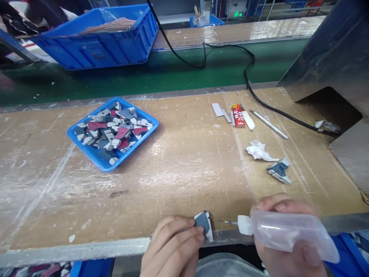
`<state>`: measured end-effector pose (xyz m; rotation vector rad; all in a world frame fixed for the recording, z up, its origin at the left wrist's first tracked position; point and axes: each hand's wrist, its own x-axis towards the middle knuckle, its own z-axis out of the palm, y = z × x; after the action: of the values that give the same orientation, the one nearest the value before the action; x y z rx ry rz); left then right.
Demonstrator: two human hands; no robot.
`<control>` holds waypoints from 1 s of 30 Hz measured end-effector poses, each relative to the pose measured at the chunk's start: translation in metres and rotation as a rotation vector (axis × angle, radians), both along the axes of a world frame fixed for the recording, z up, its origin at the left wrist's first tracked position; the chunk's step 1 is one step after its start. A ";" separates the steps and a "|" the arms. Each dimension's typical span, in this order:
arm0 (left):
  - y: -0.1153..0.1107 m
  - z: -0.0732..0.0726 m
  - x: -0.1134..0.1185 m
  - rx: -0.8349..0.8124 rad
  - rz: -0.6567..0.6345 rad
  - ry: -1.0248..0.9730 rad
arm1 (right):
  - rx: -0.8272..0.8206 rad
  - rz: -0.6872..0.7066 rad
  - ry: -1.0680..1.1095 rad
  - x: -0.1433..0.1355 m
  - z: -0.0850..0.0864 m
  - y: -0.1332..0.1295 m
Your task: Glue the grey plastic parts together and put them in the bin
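A small grey piece (pixel 203 224) is pinched in the left hand (pixel 173 248) at the bench's near edge (pixel 86 248), while a squeeze bottle (pixel 288 232) is clasped by the right hand (pixel 284 234), its needle tip (pixel 226 222) just beside the piece. If too much pressure is applied, the fingertips (pixel 196 230) are likely to be smeared.

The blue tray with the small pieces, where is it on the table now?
In the head view, the blue tray sits left of centre on the table, apart from both hands, in front of the green belt and the blue crate.
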<state>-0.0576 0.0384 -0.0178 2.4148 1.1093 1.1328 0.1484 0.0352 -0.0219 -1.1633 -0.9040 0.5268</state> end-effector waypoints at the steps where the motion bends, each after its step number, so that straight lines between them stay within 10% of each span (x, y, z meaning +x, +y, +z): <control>1: 0.002 0.002 0.001 -0.050 -0.011 -0.002 | 0.023 0.021 0.014 -0.001 0.000 0.000; 15: 0.024 0.032 0.007 0.079 -0.096 0.325 | 0.192 0.174 0.060 -0.002 -0.008 -0.004; 30: 0.029 0.018 0.011 0.262 -0.131 0.283 | 0.000 0.163 -0.184 0.000 0.007 0.007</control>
<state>-0.0465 0.0671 0.0002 2.8755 0.9066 0.9693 0.1480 0.0420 -0.0144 -1.1567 -1.1639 0.5576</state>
